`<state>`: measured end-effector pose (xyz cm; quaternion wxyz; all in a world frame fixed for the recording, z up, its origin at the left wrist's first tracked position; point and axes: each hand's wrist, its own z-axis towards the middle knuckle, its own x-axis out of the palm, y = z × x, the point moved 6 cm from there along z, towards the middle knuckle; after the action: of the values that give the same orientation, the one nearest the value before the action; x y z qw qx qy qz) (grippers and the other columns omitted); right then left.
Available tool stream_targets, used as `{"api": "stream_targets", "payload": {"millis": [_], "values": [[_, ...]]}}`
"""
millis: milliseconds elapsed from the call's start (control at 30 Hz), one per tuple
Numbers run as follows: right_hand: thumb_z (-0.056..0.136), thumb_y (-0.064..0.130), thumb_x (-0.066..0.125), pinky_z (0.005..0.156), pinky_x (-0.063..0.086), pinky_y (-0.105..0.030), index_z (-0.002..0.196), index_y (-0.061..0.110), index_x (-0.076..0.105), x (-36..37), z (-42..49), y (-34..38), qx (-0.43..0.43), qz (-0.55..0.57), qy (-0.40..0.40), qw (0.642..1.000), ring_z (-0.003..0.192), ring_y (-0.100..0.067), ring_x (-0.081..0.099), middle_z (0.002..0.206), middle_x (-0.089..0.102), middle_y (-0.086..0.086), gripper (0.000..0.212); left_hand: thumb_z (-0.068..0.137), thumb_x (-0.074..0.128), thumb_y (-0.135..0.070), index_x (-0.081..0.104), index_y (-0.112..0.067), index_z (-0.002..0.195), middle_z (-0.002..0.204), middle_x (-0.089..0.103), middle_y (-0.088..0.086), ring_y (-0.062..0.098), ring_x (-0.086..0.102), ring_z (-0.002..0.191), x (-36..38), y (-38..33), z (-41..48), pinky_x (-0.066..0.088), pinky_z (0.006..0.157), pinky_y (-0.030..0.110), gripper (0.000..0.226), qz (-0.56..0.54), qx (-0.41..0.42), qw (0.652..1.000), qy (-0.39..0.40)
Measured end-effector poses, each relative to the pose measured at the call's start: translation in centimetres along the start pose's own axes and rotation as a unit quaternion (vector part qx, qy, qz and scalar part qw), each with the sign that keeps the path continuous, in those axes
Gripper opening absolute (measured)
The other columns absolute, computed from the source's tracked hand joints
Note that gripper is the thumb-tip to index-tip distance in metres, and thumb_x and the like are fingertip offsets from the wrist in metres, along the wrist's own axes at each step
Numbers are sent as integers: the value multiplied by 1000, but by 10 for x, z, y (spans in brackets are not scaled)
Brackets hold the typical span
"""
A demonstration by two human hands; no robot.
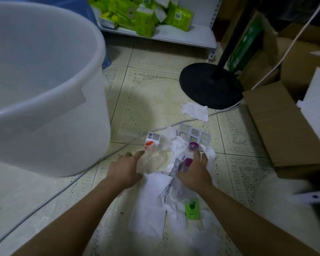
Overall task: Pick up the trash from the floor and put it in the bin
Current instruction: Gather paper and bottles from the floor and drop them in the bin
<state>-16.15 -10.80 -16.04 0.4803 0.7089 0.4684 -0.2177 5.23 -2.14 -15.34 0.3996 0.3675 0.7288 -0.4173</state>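
A big white plastic bin [92, 100] stands on the floor at the left. In front of me lies a heap of trash: a crumpled clear bottle with a white and red label [152, 145], a clear bottle with a purple cap [193, 145], white tissues [151, 196], a white plastic grid [193, 134] and a green packet [192, 209]. My left hand [126, 170] lies against the crumpled clear bottle, fingers spread. My right hand [194, 172] curls around the purple-capped bottle amid the tissues. One more tissue [195, 110] lies apart, farther off.
A black round stand base with a pole [209, 85] sits at the back right. Cardboard boxes [277, 126] line the right side. A grey cable [103, 157] runs across the tiles. A low white shelf with green packs [155, 36] is behind.
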Motion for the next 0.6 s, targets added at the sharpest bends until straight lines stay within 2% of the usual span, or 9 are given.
{"api": "stream_targets", "payload": {"millis": [100, 200, 267, 333, 367, 433, 467, 533, 600], "values": [[70, 29, 74, 98, 44, -38, 150, 18, 17, -18, -5, 10, -14, 67, -4, 998, 131, -32, 40, 153, 20, -9, 99, 75, 69, -43, 24, -45, 140, 114, 58, 6, 23, 63, 87, -28, -16, 2, 56, 75, 38, 80, -53, 30, 998, -25], [67, 32, 75, 88, 47, -34, 142, 24, 31, -45, -11, 26, -21, 123, -19, 992, 115, -28, 51, 135, 42, -8, 87, 77, 66, -48, 21, -40, 145, 120, 55, 6, 23, 59, 94, -63, -34, 6, 52, 79, 35, 83, -85, 45, 993, -65], [67, 31, 75, 77, 51, -32, 137, 26, 37, -73, -13, 43, -34, 164, -42, 985, 101, -22, 56, 125, 49, -6, 80, 81, 60, -50, 16, -37, 147, 120, 54, 8, 25, 56, 100, -85, -48, 5, 47, 79, 34, 81, -98, 59, 989, -96], [67, 28, 76, 61, 44, -23, 132, 25, 42, -104, -17, 66, -67, 191, -68, 977, 88, -13, 56, 119, 52, -3, 73, 83, 57, -50, 13, -34, 148, 118, 55, 8, 24, 56, 100, -110, -60, 1, 43, 74, 31, 80, -120, 76, 980, -141], [68, 27, 77, 59, 42, -20, 131, 26, 45, -120, -19, 78, -93, 198, -83, 972, 85, -8, 56, 116, 55, -2, 71, 84, 57, -49, 13, -33, 149, 117, 56, 7, 23, 57, 97, -125, -66, -2, 42, 71, 29, 80, -137, 84, 973, -164], [67, 29, 80, 64, 48, -21, 132, 25, 46, -151, -25, 105, -138, 203, -106, 964, 90, -8, 59, 114, 58, 1, 74, 84, 58, -47, 15, -32, 149, 115, 59, 5, 18, 59, 91, -157, -76, -5, 45, 71, 29, 80, -174, 104, 959, -197], [66, 31, 81, 73, 52, -27, 136, 25, 44, -165, -28, 119, -154, 197, -117, 961, 98, -14, 60, 119, 56, 0, 79, 84, 59, -47, 16, -32, 149, 115, 61, 5, 17, 60, 90, -175, -79, -5, 48, 73, 30, 80, -187, 108, 953, -212], [66, 36, 82, 95, 51, -41, 141, 26, 39, -191, -36, 147, -183, 172, -136, 958, 114, -22, 57, 132, 50, -3, 88, 81, 60, -51, 23, -31, 147, 118, 64, 5, 20, 61, 99, -215, -85, -6, 51, 83, 34, 79, -187, 105, 946, -244], [67, 38, 82, 99, 49, -42, 141, 24, 41, -213, -43, 176, -216, 160, -154, 951, 115, -21, 56, 134, 49, -1, 87, 77, 62, -57, 35, -30, 144, 124, 64, 5, 23, 60, 112, -257, -89, -6, 49, 93, 36, 77, -177, 105, 943, -262]]}}
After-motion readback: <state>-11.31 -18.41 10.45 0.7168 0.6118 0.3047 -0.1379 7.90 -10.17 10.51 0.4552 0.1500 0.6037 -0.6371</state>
